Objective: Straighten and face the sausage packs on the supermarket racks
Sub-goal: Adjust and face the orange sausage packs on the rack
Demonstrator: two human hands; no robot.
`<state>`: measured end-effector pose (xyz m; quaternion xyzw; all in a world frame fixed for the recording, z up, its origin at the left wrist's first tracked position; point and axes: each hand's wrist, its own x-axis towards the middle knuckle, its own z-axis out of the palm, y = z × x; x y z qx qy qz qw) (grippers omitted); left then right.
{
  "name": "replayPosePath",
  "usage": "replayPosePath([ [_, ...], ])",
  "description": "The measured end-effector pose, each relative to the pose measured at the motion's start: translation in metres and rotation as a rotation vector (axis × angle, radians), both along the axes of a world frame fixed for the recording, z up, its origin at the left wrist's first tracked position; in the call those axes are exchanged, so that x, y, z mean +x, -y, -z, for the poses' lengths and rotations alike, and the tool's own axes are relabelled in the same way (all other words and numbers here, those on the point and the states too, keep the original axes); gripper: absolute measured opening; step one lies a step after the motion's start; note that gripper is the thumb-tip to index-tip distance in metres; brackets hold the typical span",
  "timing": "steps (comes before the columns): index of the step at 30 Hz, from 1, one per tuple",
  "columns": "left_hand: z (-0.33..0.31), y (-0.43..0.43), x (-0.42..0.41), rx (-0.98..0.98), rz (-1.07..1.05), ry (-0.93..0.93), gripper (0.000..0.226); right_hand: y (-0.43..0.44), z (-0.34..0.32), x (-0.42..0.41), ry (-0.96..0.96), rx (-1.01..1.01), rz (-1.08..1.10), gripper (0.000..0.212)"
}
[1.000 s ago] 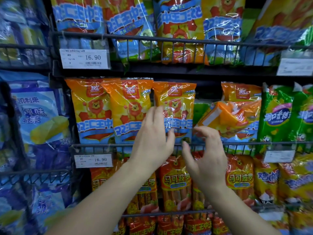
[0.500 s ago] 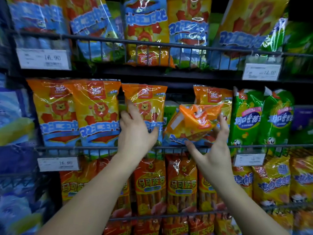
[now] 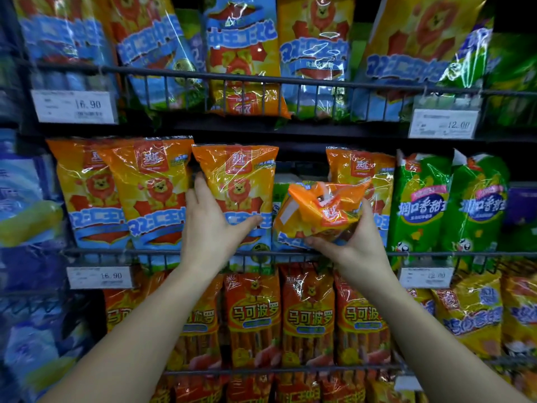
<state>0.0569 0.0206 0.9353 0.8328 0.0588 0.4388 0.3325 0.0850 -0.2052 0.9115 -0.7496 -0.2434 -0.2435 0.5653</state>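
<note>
Orange lion-print sausage packs stand in a row on the middle wire rack (image 3: pixel 116 253). My left hand (image 3: pixel 210 225) grips the lower left side of the third upright pack (image 3: pixel 241 175), thumb across its front. My right hand (image 3: pixel 359 245) holds a slumped, folded-over orange pack (image 3: pixel 316 212) from below, fingers curled round its right edge. Behind it stands another upright orange pack (image 3: pixel 360 167).
Two green corn-sausage packs (image 3: pixel 418 205) stand to the right on the same rack. Red sausage packs (image 3: pixel 252 318) fill the rack below, large yellow-blue packs (image 3: pixel 241 48) the rack above. Price tags (image 3: pixel 100 277) hang on the rails. Blue packs (image 3: pixel 26 199) sit at the far left.
My left hand moved from in front of the packs onto the third pack and took hold. My right hand rose and closed round the slumped pack. The view shifted right.
</note>
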Motion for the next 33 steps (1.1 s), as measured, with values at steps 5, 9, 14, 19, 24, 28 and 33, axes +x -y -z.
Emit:
replayPosePath([
  [5,0.004,0.003,-0.013,-0.010,-0.010,0.059,0.123,-0.003,-0.003,-0.001,-0.001,-0.007,0.007,0.061],
  [9,0.005,0.005,-0.020,0.019,-0.010,0.028,0.124,-0.006,-0.019,0.005,0.012,-0.066,0.031,0.056],
  [14,0.001,0.003,-0.015,0.024,-0.016,-0.014,0.123,-0.006,-0.041,0.018,-0.010,-0.137,0.076,0.058],
  [19,0.001,0.006,-0.011,0.047,-0.033,-0.006,0.120,-0.014,-0.055,0.019,-0.079,-0.317,0.266,0.137],
  [24,0.008,0.006,-0.011,0.052,-0.019,0.086,0.117,-0.025,-0.050,0.015,0.082,-0.293,0.428,0.105],
  [28,0.012,0.003,-0.013,0.022,0.012,0.128,0.115,-0.028,-0.032,0.021,0.202,-0.163,0.418,0.102],
  [33,0.021,-0.002,-0.016,0.007,0.072,0.192,0.102,-0.027,-0.018,0.032,0.488,-0.144,0.494,0.083],
])
